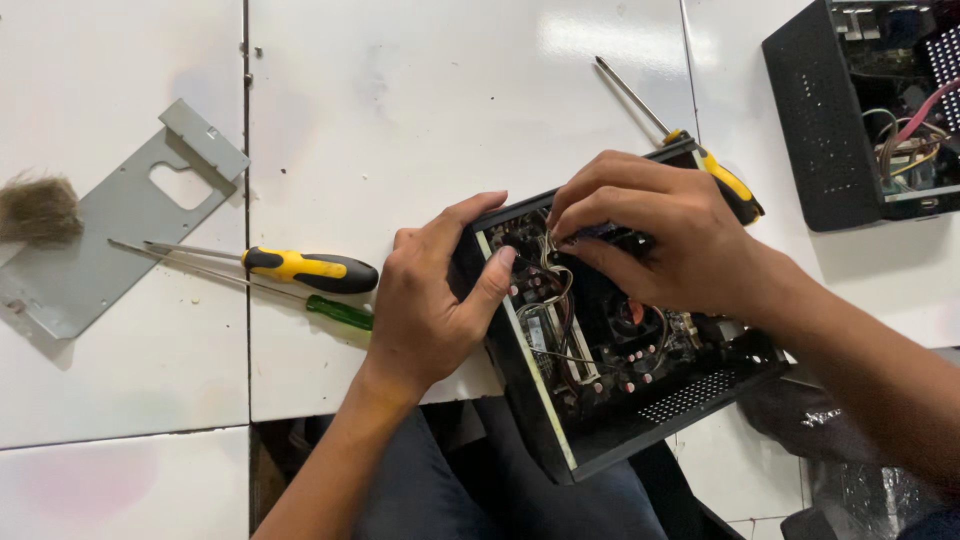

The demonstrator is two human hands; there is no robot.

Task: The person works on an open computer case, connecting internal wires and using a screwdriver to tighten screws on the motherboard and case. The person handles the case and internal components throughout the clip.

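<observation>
Our left hand (430,300) is clamped around the near-left wall of a small open black computer case (610,420), palm outside and thumb hooked over the rim so that its tip presses inside. Our right hand (670,235) sits just across from it, over the far end of the same case, fingers curled down and pinched narrow on a bundle of thin wires (553,270) close to the left thumb; whether they hold a connector or only the wires, we cannot tell.

Under both hands the case lies tilted, resting partly on our lap and partly on the edge of the white tabled surface (420,90). Below the right palm we see the circuit board (600,350) with its small components.

Just beyond the right knuckles, a yellow-and-black screwdriver (700,160) lies with its shaft pointing away from us, its handle partly hidden behind the hand. To the outer side of the left hand lie a second yellow-and-black screwdriver (300,268) and, touching it, a thinner green-handled screwdriver (335,310). Further out that way rests a grey metal bracket (110,230), and past it a tuft of brown bristles (38,208). Well off beyond the right wrist stands another open black case (850,110) with coloured wires inside.
</observation>
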